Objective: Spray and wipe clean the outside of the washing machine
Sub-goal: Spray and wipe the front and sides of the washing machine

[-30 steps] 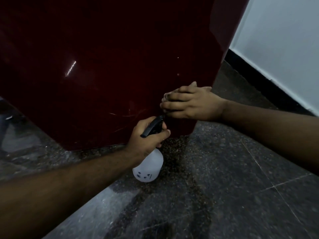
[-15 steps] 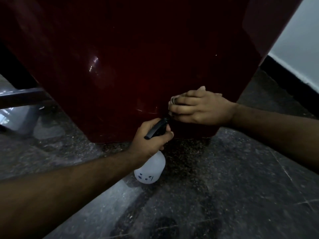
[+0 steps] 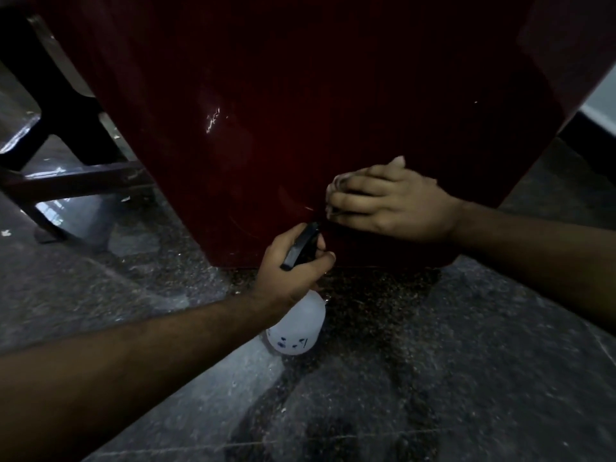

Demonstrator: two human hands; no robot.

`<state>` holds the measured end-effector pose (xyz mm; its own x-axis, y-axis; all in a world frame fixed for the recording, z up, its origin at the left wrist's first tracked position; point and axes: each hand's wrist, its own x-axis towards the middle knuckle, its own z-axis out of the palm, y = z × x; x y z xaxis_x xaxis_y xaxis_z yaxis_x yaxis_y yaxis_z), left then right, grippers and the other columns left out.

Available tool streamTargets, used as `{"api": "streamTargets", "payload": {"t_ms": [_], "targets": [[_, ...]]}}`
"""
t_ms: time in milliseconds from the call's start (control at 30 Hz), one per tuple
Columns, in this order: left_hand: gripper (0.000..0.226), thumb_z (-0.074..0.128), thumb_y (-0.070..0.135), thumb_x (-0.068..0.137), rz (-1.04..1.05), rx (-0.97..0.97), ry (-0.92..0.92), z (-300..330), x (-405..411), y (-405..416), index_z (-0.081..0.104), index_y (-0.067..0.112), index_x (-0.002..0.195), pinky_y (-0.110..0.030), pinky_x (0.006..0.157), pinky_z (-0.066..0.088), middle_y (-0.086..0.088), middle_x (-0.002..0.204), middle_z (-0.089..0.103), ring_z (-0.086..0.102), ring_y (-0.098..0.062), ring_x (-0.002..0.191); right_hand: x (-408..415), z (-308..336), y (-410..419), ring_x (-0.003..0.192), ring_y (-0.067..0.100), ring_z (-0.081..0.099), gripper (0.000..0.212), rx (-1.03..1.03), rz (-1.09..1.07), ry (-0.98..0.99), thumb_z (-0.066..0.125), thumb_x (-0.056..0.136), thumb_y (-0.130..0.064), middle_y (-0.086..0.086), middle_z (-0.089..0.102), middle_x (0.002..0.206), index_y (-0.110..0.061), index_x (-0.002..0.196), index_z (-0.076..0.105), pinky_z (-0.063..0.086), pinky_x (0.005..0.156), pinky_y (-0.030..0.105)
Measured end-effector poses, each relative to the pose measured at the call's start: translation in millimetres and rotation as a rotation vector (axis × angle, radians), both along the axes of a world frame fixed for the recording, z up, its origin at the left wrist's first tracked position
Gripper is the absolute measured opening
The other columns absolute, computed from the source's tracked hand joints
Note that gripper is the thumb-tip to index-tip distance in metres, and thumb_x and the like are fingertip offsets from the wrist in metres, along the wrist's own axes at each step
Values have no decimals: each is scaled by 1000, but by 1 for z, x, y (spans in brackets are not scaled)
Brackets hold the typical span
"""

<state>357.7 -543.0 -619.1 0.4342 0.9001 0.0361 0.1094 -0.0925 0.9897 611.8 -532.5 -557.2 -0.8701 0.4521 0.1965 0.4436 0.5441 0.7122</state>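
A dim view looks down at a dark red washing machine [image 3: 300, 111], whose glossy side panel fills the upper and middle of the frame and meets a speckled stone floor [image 3: 433, 378] just below centre. The left hand [image 3: 293, 265], reaching up from the lower left, has its fingers curled round the black trigger head of a white spray bottle [image 3: 298, 328], holding it close to the panel's bottom edge at centre frame. The right hand [image 3: 386, 203], coming in from the right edge, lies flat against the lower panel with fingers straight and together; whether a cloth sits beneath it cannot be told in this light. Dark furniture legs [image 3: 66, 128] stand at the upper left. Judging by the hands' low position, work appears to be on the bottom strip of this side. The panel shows a faint sheen and small bright marks, but how much is already clean, or what other sides remain, cannot be judged.
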Motion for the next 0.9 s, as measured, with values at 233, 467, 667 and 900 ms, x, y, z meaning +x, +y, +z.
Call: {"api": "streamTargets", "payload": {"t_ms": [233,467,667,900], "targets": [[15,73,6,92,-20,15,15,0,-28,-2,59,1,94,-38,61,51,2,72,57,57,-19,65,28,-13,-7,131,31,51,40,-90,41,-175,37,103,-11,8,52,146,-13,135,61,46,99,41],[9,68,7,92,-8,96,68,-7,-38,3,60,4,93,-41,58,49,4,71,59,57,-21,63,-38,9,21,135,21,49,44,72,-15,21,37,104,-15,1,58,145,-21,142,60,43,105,38],[10,67,8,92,24,93,95,-11,-47,0,60,3,94,-49,56,52,-8,74,58,57,-25,63,-43,-8,23,141,28,47,42,2,44,-187,40,105,-11,5,48,155,-15,146,50,33,113,40],[8,69,12,86,132,27,124,-23,-73,3,63,7,89,-48,63,56,-4,74,61,60,-23,69,-44,5,23,133,31,52,42,90,49,-96,34,106,-11,8,55,146,-13,142,54,40,101,45]]}}
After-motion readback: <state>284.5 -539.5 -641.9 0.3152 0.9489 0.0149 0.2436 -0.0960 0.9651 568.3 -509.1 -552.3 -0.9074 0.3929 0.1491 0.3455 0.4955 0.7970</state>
